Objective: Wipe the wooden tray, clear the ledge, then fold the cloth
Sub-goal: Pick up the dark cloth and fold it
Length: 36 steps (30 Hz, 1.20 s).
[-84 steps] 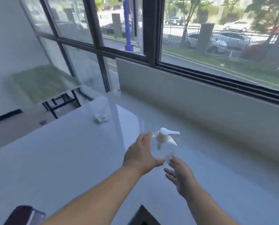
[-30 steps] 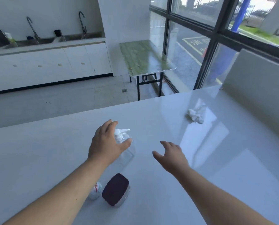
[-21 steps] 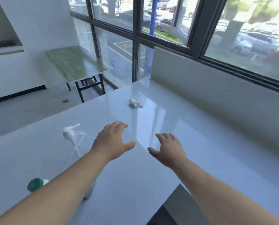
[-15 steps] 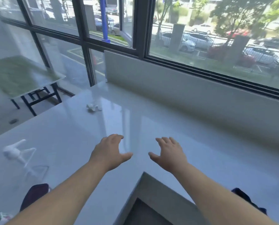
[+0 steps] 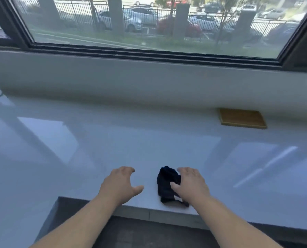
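Head camera view, looking down over my two bare forearms at a glossy white counter [image 5: 113, 144] below a wide window [image 5: 149, 24]. My left hand [image 5: 119, 185] hovers palm down above the counter, fingers spread and holding nothing. My right hand [image 5: 190, 185] is also spread, its thumb and fingers touching a crumpled dark blue cloth [image 5: 167, 183] near the counter's front edge; I cannot tell whether it grips the cloth. Well apart, far right, a flat wooden tray [image 5: 242, 118] lies against the low white wall [image 5: 149, 83] beneath the window.
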Each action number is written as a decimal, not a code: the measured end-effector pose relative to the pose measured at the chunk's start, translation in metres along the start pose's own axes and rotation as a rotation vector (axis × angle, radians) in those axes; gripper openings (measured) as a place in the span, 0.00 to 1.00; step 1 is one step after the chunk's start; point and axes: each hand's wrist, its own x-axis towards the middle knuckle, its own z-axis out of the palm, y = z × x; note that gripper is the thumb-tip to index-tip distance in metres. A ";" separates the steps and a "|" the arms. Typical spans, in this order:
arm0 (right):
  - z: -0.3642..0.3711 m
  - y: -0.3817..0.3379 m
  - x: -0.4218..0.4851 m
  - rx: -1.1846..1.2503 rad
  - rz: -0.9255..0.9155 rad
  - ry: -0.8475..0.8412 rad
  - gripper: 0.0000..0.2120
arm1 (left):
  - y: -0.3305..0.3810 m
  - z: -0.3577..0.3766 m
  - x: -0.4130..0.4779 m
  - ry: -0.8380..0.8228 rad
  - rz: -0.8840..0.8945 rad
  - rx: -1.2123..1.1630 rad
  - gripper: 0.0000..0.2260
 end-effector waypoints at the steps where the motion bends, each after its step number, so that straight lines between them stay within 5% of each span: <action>1: 0.003 0.016 0.001 0.007 0.022 -0.023 0.29 | 0.014 0.012 0.006 -0.019 -0.002 0.003 0.37; 10: 0.045 0.098 0.023 0.147 0.043 -0.200 0.29 | 0.094 0.096 0.053 -0.178 0.111 0.134 0.34; 15: 0.046 0.094 0.035 0.188 0.013 -0.176 0.25 | 0.108 0.107 0.069 -0.186 0.240 0.407 0.15; 23: -0.018 0.082 0.066 0.627 0.164 -0.181 0.22 | 0.138 0.030 0.114 -0.060 0.073 -0.296 0.09; 27: -0.065 0.061 0.087 0.878 0.127 -0.121 0.25 | 0.167 -0.034 0.145 -0.011 0.152 -0.513 0.10; 36: -0.119 0.040 0.130 0.817 0.209 0.108 0.28 | 0.202 -0.118 0.187 -0.134 0.291 -1.003 0.10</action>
